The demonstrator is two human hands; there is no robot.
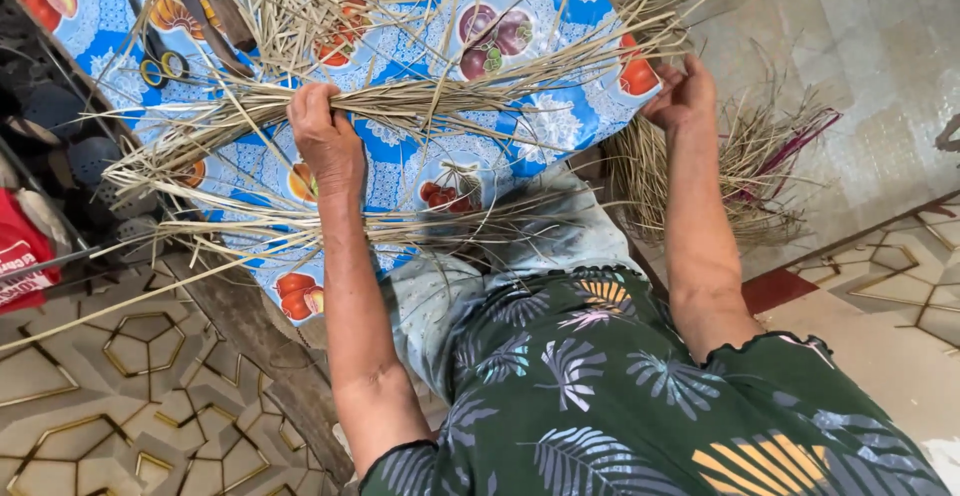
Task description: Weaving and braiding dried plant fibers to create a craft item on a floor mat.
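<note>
Straw bundle lies crosswise on tablecloth, long axis left–right. My left hand clamps bundle mid-length; my right hand pinches strand ends at right edge — both fists closed on straw. Scissors near far-left corner.

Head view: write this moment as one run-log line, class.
left hand: grips straw bundle | right hand: holds bundle's other end | under: fruit-print tablecloth | nearby: scissors, loose straw pile
</note>
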